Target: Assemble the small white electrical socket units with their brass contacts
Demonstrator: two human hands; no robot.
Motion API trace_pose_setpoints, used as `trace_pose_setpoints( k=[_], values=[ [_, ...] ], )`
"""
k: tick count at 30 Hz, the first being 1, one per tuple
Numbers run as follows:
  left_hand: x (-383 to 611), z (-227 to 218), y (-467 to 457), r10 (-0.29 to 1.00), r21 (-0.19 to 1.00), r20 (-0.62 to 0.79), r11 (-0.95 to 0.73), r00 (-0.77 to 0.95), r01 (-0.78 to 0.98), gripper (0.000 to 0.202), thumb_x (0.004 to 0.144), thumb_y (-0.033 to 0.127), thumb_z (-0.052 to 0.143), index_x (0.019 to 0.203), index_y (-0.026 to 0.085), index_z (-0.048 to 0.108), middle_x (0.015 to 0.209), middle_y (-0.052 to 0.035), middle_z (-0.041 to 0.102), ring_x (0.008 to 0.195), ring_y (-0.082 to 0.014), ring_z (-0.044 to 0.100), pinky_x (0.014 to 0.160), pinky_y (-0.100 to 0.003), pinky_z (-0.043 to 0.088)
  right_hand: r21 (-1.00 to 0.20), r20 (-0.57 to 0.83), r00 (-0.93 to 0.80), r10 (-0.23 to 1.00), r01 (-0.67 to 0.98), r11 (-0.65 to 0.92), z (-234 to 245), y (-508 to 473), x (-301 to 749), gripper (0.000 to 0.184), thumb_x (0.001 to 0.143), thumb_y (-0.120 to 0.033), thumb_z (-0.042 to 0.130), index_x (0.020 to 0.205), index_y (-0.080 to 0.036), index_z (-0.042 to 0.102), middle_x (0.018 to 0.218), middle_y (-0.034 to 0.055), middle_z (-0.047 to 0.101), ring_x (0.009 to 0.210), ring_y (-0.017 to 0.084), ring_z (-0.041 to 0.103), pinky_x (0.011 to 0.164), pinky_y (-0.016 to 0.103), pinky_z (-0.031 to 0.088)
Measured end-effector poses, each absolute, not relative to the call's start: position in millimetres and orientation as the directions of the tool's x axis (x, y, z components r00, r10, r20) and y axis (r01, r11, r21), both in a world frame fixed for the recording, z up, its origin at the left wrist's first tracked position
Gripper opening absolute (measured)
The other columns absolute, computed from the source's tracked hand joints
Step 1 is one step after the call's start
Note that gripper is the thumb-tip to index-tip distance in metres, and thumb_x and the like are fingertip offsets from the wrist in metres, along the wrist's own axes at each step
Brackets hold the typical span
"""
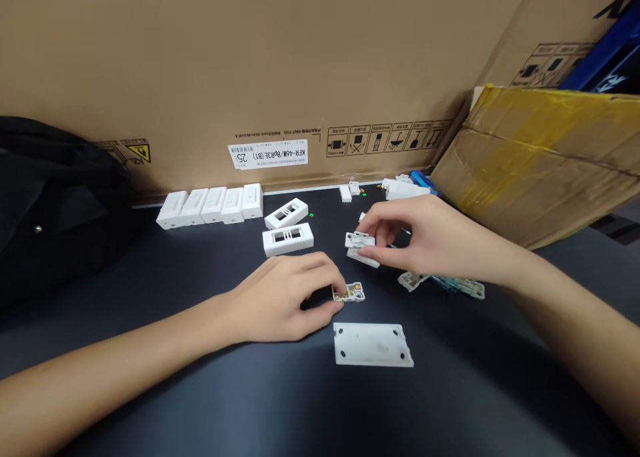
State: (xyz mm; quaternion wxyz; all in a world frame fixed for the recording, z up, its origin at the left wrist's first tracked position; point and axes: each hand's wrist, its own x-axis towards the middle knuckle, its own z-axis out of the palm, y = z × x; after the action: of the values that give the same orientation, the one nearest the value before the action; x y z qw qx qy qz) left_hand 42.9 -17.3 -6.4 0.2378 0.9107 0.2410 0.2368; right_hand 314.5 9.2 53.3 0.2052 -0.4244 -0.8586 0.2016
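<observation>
My left hand (287, 298) pinches one end of a small white plastic base with brass terminals (356, 290), which lies on the dark tabletop. Further right, my right hand (405, 233) is closed on a small white plastic piece (360, 239) between thumb and fingers. Just below that piece is another white part (367, 257); whether it is held too, I cannot tell. Nearest to me lies a flat white plate (373, 345) with holes at its corners. Under my right wrist, more white plastic bases (415, 281) and a teal-tinted bundle (453, 283) are partly covered.
Several white switch-like housings (215, 203) stand in a row at the back left. Two white frames with openings (289, 239) lie beside them. A large cardboard box (280, 63) walls off the back, with a smaller box (540, 163) at right and a black bag (55, 210) at left.
</observation>
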Motion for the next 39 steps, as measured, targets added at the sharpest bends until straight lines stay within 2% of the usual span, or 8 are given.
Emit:
trace_pose_setpoints(
  k=[5,10,14,17,23,28,34,39],
  values=[
    [41,-4,-17,0.609,0.583,0.231,-0.711,0.759,0.393,0.013,0.102,0.030,0.068,0.110,0.021,0.066,0.099,-0.0002,0.073,0.063,-0.0091,0.053,0.059,-0.024,0.045,-0.599,0.126,-0.588,0.799,0.597,0.534,53,6,321,0.017,0.089,-0.040,0.079,0.092,-0.024,0.074,0.074,-0.0007,0.078,0.066,0.017,0.075,0.060,0.028,0.057],
    [41,-4,-17,0.657,0.598,0.176,-0.663,0.733,0.450,0.019,0.100,0.036,0.070,0.113,0.023,0.064,0.077,0.0053,0.060,0.061,-0.0109,0.053,0.057,-0.025,0.042,-0.557,0.179,-0.593,0.785,0.597,0.578,52,6,322,0.013,0.087,-0.035,0.080,0.092,-0.024,0.075,0.076,-0.0011,0.078,0.067,0.016,0.073,0.061,0.026,0.055],
    [42,-1,-17,0.675,0.621,0.170,-0.639,0.718,0.454,0.026,0.097,0.038,0.075,0.115,0.023,0.062,0.086,0.0029,0.067,0.063,-0.0110,0.055,0.059,-0.026,0.044,-0.522,0.217,-0.602,0.769,0.594,0.612,55,1,316,0.012,0.089,-0.035,0.079,0.093,-0.024,0.077,0.078,-0.0002,0.077,0.068,0.017,0.072,0.064,0.028,0.054],
    [42,0,-16,0.704,0.694,0.172,-0.583,0.689,0.423,0.023,0.101,0.038,0.072,0.112,0.023,0.060,0.097,-0.0010,0.073,0.064,-0.0102,0.057,0.060,-0.026,0.046,-0.519,0.233,-0.611,0.757,0.580,0.628,55,-3,311,0.011,0.090,-0.035,0.080,0.093,-0.025,0.077,0.080,-0.0006,0.078,0.070,0.017,0.072,0.065,0.029,0.053],
    [41,-2,-11,0.758,0.817,0.235,-0.494,0.609,0.299,0.016,0.108,0.034,0.063,0.109,0.023,0.052,0.096,-0.0010,0.069,0.065,-0.0088,0.058,0.059,-0.024,0.050,-0.543,0.210,-0.656,0.725,0.538,0.645,51,-8,301,0.009,0.092,-0.034,0.080,0.095,-0.026,0.078,0.084,-0.0020,0.078,0.076,0.016,0.071,0.070,0.030,0.053],
    [43,-1,-8,0.740,0.840,0.279,-0.497,0.612,0.218,0.018,0.106,0.025,0.064,0.121,0.021,0.055,0.095,0.0006,0.070,0.065,-0.0075,0.061,0.057,-0.021,0.048,-0.572,0.215,-0.675,0.706,0.499,0.651,48,-8,299,0.009,0.092,-0.031,0.081,0.097,-0.024,0.078,0.085,-0.0025,0.078,0.078,0.015,0.071,0.072,0.028,0.053],
    [43,-1,-10,0.743,0.805,0.381,-0.559,0.551,0.197,0.011,0.101,0.021,0.072,0.111,0.017,0.074,0.071,0.0047,0.062,0.057,-0.0073,0.055,0.054,-0.021,0.046,-0.659,0.218,-0.643,0.734,0.458,0.597,53,-10,299,0.013,0.089,-0.030,0.084,0.100,-0.025,0.079,0.088,-0.0029,0.079,0.078,0.014,0.070,0.073,0.027,0.056],
    [43,-3,-14,0.690,0.706,0.545,-0.684,0.475,0.183,0.008,0.099,0.015,0.076,0.106,0.018,0.077,0.075,0.0037,0.066,0.058,-0.0063,0.056,0.058,-0.022,0.049,-0.841,0.080,-0.621,0.780,0.377,0.387,58,-11,295,0.013,0.097,-0.037,0.075,0.098,-0.024,0.078,0.085,-0.0005,0.079,0.074,0.015,0.071,0.067,0.026,0.058]
  ],
)
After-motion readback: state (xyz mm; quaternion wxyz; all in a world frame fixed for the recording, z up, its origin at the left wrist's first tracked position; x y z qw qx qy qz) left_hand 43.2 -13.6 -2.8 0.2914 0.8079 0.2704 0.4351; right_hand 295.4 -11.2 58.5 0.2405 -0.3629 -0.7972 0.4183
